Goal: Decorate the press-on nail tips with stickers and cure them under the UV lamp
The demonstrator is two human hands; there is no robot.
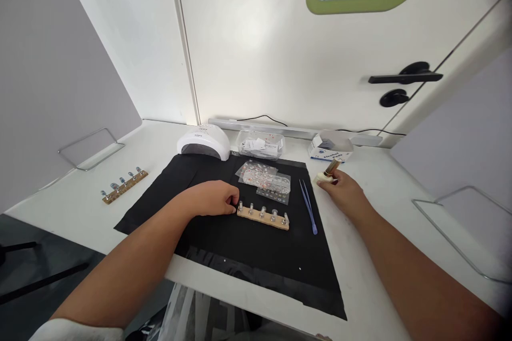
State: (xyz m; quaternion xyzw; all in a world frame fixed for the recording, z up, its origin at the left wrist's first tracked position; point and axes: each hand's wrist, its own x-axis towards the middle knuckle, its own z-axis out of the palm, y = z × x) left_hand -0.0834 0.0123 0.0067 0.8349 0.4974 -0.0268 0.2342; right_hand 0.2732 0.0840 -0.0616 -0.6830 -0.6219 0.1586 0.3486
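Note:
My right hand (340, 190) is closed round a small nail polish bottle (322, 178) with a gold cap (333, 166), at the right of the black mat (256, 255). My left hand (214, 198) is curled with thumb and fingers drawn together, right beside the left end of a wooden strip (263, 216). Whether it touches the strip or pinches something small, I cannot tell. Several clear nail tips (263, 211) stand upright in a row on the strip. Blue tweezers (308, 207) lie on the mat between the strip and my right hand.
Behind the strip lie nail sticker sheets (266, 180). Along the back stand a white nail lamp (204, 141), a clear plastic box (261, 145) of packets and an alcohol pads box (330, 149). A second strip with nail tips (125, 186) rests at left.

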